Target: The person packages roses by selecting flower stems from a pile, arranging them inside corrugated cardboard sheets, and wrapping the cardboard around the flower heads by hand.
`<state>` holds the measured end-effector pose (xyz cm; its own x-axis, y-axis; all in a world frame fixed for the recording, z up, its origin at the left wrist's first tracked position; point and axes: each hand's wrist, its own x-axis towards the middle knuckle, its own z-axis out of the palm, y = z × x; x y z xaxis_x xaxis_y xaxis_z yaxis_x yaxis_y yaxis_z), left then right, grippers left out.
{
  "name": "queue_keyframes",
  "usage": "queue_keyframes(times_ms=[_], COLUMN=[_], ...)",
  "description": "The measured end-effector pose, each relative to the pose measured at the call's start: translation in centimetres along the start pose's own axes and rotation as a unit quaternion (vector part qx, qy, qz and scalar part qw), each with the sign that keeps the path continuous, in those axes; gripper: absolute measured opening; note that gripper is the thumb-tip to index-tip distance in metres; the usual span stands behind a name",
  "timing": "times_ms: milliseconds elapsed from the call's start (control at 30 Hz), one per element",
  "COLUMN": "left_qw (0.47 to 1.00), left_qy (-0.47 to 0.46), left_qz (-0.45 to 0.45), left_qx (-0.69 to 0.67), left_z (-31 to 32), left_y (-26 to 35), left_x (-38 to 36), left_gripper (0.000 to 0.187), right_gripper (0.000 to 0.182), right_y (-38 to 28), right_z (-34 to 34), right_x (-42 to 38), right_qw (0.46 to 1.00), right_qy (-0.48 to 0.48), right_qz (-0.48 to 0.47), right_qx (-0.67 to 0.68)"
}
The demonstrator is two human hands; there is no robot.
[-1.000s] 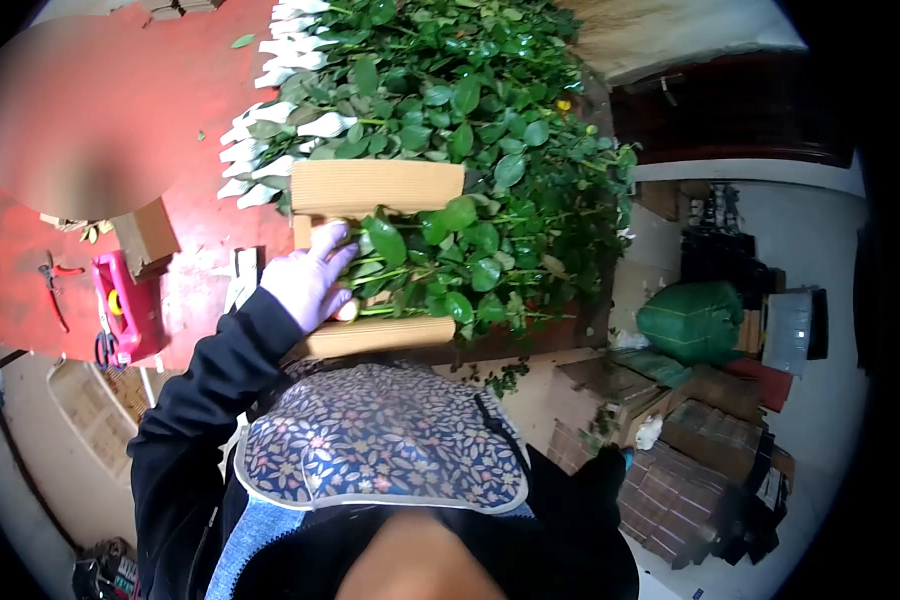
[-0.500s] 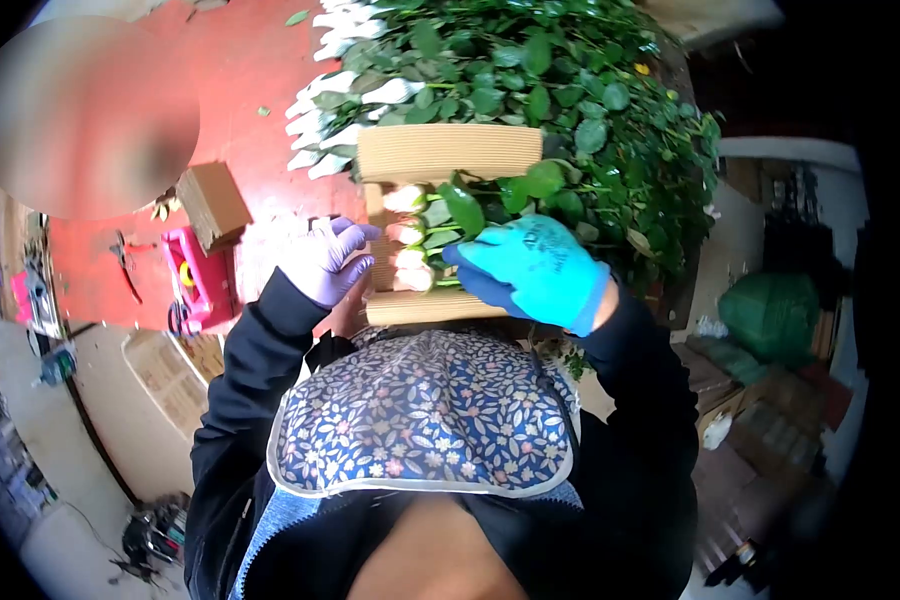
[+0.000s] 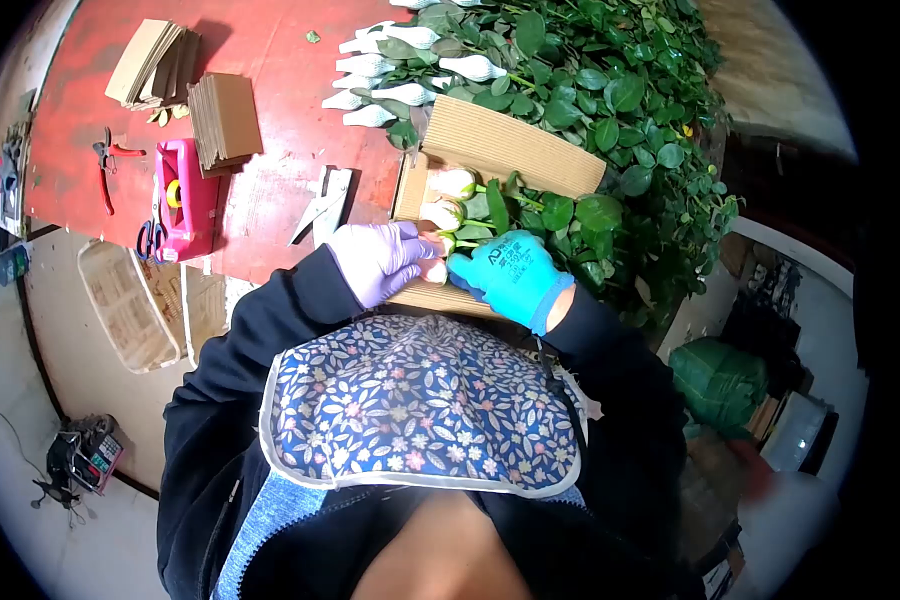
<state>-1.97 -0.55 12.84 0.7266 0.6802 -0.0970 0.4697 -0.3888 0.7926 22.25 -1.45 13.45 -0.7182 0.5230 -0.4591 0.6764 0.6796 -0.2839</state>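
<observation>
Pale pink roses (image 3: pixel 455 182) lie side by side on corrugated cardboard (image 3: pixel 510 150), their heads to the left and leafy stems to the right. My left hand (image 3: pixel 378 262), in a purple glove, has its fingers closed around the rose head (image 3: pixel 433 270) nearest my body, partly covering it. Just right of it, my right hand (image 3: pixel 515 278) in a blue glove curls over the stems below the heads; its fingertips are partly hidden. Behind the cardboard, several roses in white net sleeves (image 3: pixel 407 94) lie with their stems in a leafy heap (image 3: pixel 610 90).
On the red table (image 3: pixel 270 120) are stacks of cardboard pieces (image 3: pixel 225 120), a pink tape dispenser (image 3: pixel 185 195), scissors (image 3: pixel 150 238), red-handled pruners (image 3: pixel 106 170) and a metal tool with white parts (image 3: pixel 325 208). A plastic crate (image 3: pixel 130 305) stands below the table's left side.
My left hand has moved right from beside the cardboard and closed on the lowest rose head. My right hand stays over the stems. The view has turned, and the cardboard now appears tilted.
</observation>
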Motion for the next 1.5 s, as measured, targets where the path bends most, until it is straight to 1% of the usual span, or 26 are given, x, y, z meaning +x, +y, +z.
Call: queue_keyframes(times_ms=[100,267,300,333,367,433,467,500,600,700,767,833,900,933,1000,1033,1100,1167,1200,1233,1300,1333,1367,1433,1467,1500], left_qw=[0.999,0.999,0.998,0.995,0.996,0.994,0.994,0.995,0.998,0.996,0.996,0.996,0.999,0.999,0.998,0.999,1.0,1.0,0.999,0.999,0.999,0.998,0.998,0.999,0.999,0.999], left_qy=[0.027,-0.015,0.007,0.028,0.013,0.026,0.027,0.013,0.024,0.026,0.021,0.017,0.018,0.015,-0.005,-0.009,0.003,0.005,0.003,-0.001,0.016,0.031,0.025,0.003,-0.005,0.0], left_qz=[0.023,0.001,0.008,0.015,0.02,-0.054,-0.05,-0.045,-0.032,-0.037,-0.033,-0.029,-0.026,-0.025,-0.042,-0.013,0.008,0.01,0.009,0.008,0.026,0.044,0.05,0.023,0.031,0.038], left_qx=[-0.017,-0.031,-0.061,-0.091,-0.086,-0.092,-0.093,-0.089,-0.056,-0.083,-0.083,-0.082,-0.021,-0.019,0.056,0.043,0.008,0.012,0.032,0.052,0.042,0.03,0.032,0.037,0.04,0.031], left_z=[1.4,1.5,2.1,2.3,2.0,1.5,1.6,1.8,2.4,2.8,2.8,2.4,1.1,0.5,-0.3,0.2,1.2,1.1,1.2,1.3,1.5,1.6,1.6,1.7,1.9,2.1], left_y=[-0.7,-0.7,-1.4,-1.8,-1.6,-0.9,-1.0,-1.1,-1.7,-2.2,-2.5,-2.4,-1.4,-0.4,1.8,1.8,2.0,2.2,2.1,2.1,1.9,1.8,1.8,1.7,1.4,1.0], left_x=[-0.1,0.1,-0.1,-0.2,-0.2,-0.2,-0.2,-0.2,0.1,0.0,-0.1,0.0,0.3,0.4,0.6,0.7,0.8,0.8,0.7,0.6,0.7,0.7,0.7,0.6,0.5,0.4], left_gripper=[0.02,0.017,0.017,0.017,0.017,0.02,0.018,0.018,0.011,0.011,0.012,0.013,0.02,0.02,0.025,0.026,0.025,0.024,0.023,0.022,0.022,0.021,0.021,0.02,0.02,0.02], right_gripper=[0.021,0.019,0.018,0.014,0.014,0.011,0.012,0.012,0.012,0.013,0.015,0.016,0.016,0.016,0.016,0.016,0.015,0.012,0.011,0.011,0.013,0.015,0.015,0.018,0.015,0.015], right_y=[0.1,0.3,0.2,0.5,0.7,0.8,0.6,0.5,0.7,0.5,0.3,0.2,0.1,0.2,0.2,0.0,0.1,0.4,0.7,0.8,0.9,0.9,1.0,1.4,0.8,0.3], right_z=[0.3,0.4,0.3,0.7,1.0,1.5,1.1,1.3,2.5,2.0,1.7,1.1,1.0,1.1,1.1,1.1,1.2,1.0,0.7,-0.3,-2.0,-1.7,-0.9,0.2,0.0,-0.1], right_x=[-0.3,-0.3,-0.4,-0.4,-0.4,-0.4,-0.3,-0.2,0.0,-0.4,-0.4,-0.4,-0.3,-0.2,0.0,-0.1,-0.2,-0.6,-0.9,-1.3,-2.0,-1.8,-1.5,-0.9,-0.9,-0.6], right_qw=[1.0,0.999,0.998,0.995,0.994,0.991,0.992,0.988,0.98,0.981,0.988,0.99,0.991,0.993,0.995,0.995,0.995,0.985,0.986,0.986,0.968,0.977,0.976,0.982,0.991,0.994], right_qy=[0.021,0.048,0.054,0.083,0.092,0.127,0.124,0.153,0.196,0.192,0.152,0.138,0.126,0.11,0.094,0.097,0.099,0.167,0.157,0.157,0.212,0.197,0.201,0.135,0.096,0.063], right_qz=[-0.015,-0.017,-0.02,-0.037,-0.026,-0.028,-0.026,-0.023,-0.025,-0.01,-0.003,0.006,0.017,0.015,0.01,0.012,0.012,-0.021,-0.039,-0.04,-0.026,0.015,0.023,0.063,0.064,0.064], right_qx=[-0.008,0.003,-0.005,0.033,0.042,0.018,-0.005,-0.001,0.016,0.003,0.009,0.018,0.029,0.036,0.044,0.015,-0.018,0.033,0.04,0.039,0.128,0.079,0.081,0.119,0.072,0.063])
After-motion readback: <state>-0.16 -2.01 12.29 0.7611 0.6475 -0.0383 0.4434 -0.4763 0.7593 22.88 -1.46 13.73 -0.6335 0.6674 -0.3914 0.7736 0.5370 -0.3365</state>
